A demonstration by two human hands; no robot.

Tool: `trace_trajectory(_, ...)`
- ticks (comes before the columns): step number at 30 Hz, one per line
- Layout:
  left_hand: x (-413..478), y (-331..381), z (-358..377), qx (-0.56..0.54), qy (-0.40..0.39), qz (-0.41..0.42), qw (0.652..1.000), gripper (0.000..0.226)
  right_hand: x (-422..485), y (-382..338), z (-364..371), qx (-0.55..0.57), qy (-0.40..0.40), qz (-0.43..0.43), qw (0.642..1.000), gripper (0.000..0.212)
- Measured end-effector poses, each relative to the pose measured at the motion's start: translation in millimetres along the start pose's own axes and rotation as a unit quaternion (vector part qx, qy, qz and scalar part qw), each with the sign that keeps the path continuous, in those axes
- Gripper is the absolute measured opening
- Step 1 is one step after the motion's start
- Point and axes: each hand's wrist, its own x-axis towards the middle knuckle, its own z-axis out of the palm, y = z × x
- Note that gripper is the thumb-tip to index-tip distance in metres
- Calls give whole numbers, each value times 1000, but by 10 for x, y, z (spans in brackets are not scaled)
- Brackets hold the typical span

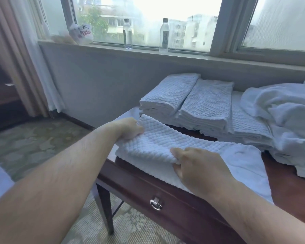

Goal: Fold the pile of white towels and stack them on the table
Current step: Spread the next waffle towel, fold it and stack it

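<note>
While both hands grip one waffle-weave towel spread on the near edge of the worktop, a fold looks half made. The left hand has its fingers curled round the far left corner; the right hand pinches a doubled edge near the middle. Folded stacks sit behind, the unfolded pile to the right. Next, probably, comes laying the edge flat and square.

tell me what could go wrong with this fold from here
1. The towel lies at the table's front edge, so a pull from the left hand or right hand may drag it off.
2. The unfolded pile leans against the folded stacks and could slump over them.
</note>
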Motion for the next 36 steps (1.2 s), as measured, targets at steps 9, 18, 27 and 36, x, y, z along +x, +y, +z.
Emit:
trace_trajectory(9, 13, 31, 328, 112, 211, 38, 970, 54, 27, 141, -102, 103, -114, 7, 988, 46)
trace_trajectory(18, -102, 207, 777, 192, 69, 240, 949, 55, -29, 682, -26, 201, -56, 113, 971, 25)
trace_trajectory(27, -66, 181, 854, 239, 53, 213, 946, 67, -87, 898, 273, 288, -5, 101, 952, 20)
trace_trajectory(36, -206, 245, 943, 246, 55, 186, 950, 70, -240, 959, 208, 293, 55, 186, 936, 22)
